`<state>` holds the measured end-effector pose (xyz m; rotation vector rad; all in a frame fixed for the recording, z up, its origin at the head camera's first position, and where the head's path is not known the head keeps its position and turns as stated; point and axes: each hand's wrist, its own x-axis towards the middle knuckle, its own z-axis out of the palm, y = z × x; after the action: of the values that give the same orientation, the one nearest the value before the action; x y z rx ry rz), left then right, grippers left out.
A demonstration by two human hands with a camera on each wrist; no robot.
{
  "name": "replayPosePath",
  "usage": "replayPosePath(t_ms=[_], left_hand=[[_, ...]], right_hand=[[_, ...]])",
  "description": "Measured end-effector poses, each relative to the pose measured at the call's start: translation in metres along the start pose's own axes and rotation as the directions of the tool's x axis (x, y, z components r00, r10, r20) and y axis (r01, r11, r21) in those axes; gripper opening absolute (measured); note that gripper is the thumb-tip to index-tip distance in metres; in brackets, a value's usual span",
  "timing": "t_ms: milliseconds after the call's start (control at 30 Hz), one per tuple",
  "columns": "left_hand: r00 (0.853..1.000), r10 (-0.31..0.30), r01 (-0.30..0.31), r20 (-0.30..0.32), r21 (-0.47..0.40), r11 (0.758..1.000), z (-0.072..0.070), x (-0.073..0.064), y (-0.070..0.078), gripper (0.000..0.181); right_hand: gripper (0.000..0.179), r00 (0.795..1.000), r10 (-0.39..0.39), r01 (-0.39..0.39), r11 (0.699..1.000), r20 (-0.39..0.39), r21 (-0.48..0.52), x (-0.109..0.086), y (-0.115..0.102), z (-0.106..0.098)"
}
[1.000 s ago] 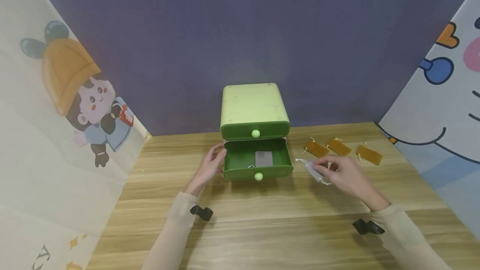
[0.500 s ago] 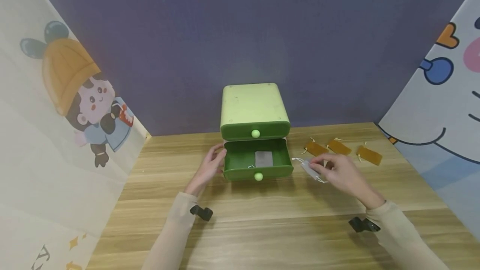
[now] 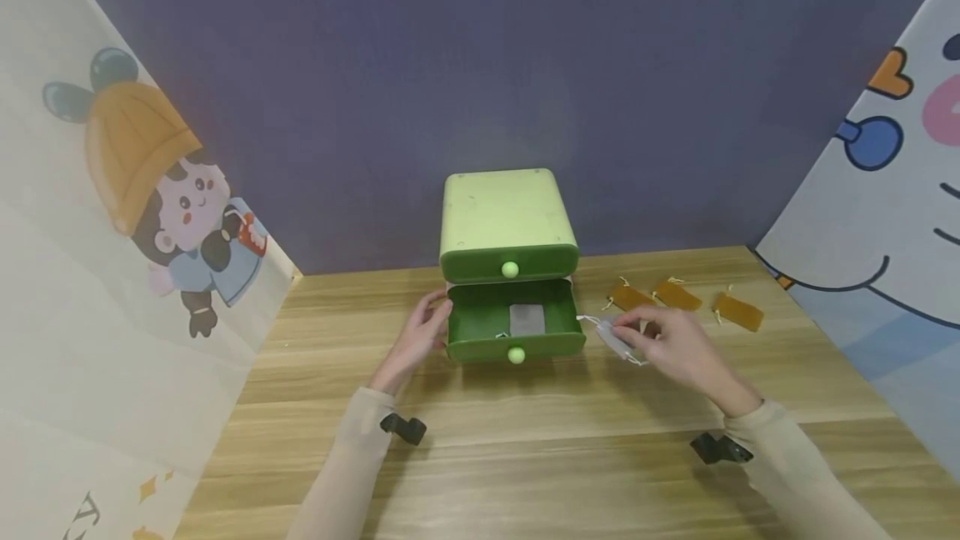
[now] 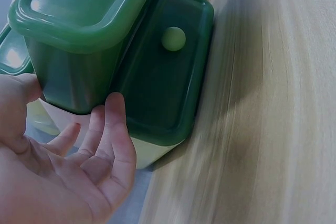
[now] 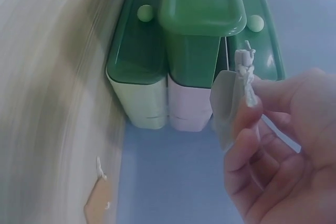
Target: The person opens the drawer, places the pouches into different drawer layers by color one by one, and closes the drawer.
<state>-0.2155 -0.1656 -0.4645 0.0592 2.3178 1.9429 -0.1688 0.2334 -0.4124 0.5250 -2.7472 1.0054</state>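
A small light-green cabinet (image 3: 506, 211) with dark green drawers stands against the back wall. Its middle drawer (image 3: 472, 349) is pulled out, and a flat grey pouch (image 3: 527, 320) lies inside. My left hand (image 3: 411, 344) touches the left side of that drawer; in the left wrist view its fingers (image 4: 116, 108) rest loosely against the side wall. To the right of the drawer, my right hand (image 3: 678, 348) pinches a grey drawstring pouch (image 3: 614, 338) with white cords between thumb and fingers. In the right wrist view this pouch (image 5: 224, 103) hangs near the cabinet's side.
Three orange-brown drawstring pouches (image 3: 738, 312) lie on the wooden table (image 3: 480, 473) at the back right. The cabinet's top drawer (image 3: 480, 263) and bottom drawer (image 4: 157, 87) are closed. Printed panels flank the table on both sides.
My right hand has carried the grey pouch slightly left, closer to the open drawer. My left hand has stayed at the drawer's side.
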Motion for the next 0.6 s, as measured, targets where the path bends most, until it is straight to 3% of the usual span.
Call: replayPosePath(t_ms=[600], left_hand=[[1.000, -0.006, 0.007, -0.008, 0.003, 1.000, 0.000, 0.001, -0.002, 0.061]], right_hand=[[0.010, 0.998, -0.056, 0.056, 0.998, -0.009, 0.031, 0.016, -0.017, 0.004]])
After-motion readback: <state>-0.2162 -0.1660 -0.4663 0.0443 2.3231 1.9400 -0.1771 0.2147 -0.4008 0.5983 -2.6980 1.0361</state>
